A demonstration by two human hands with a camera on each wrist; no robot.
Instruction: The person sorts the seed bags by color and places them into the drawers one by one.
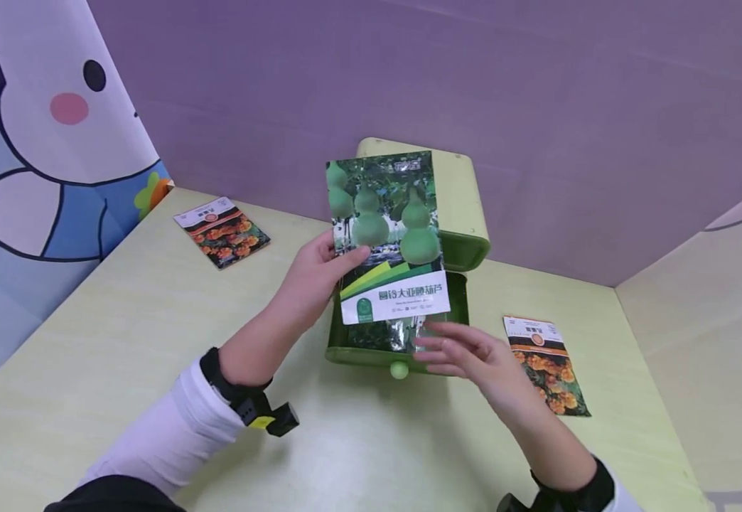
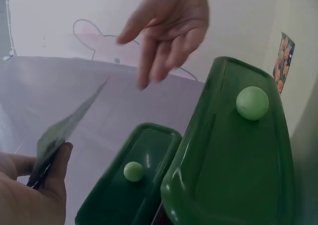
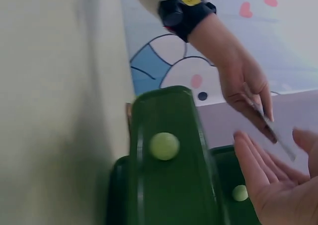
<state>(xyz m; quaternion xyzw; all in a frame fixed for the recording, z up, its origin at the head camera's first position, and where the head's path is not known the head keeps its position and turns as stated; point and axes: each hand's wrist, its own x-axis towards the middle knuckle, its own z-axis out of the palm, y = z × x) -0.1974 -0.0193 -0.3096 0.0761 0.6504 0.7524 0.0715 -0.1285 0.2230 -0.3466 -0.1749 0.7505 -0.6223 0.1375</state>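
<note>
Pinching 1 gourd packet (image 1: 389, 231) in left hand (image 1: 313, 281), right hand (image 1: 476, 355) loosely outstretched, near green drawer (image 1: 361, 356).

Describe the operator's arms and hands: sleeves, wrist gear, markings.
Left hand and right hand are bare, no gloves. Pale, whitish sleeves meet black wristbands. The left band carries a boxy black device with a yellow patch. The right one's device is partly cut off. No cables visible.

The head view looks forward and down from farther off, the drawers (image 1: 358, 358) near centre. Both wrist views, close and tipped sideways, share the drawers: left's toward 5 o'clock, right's toward 6.
</note>
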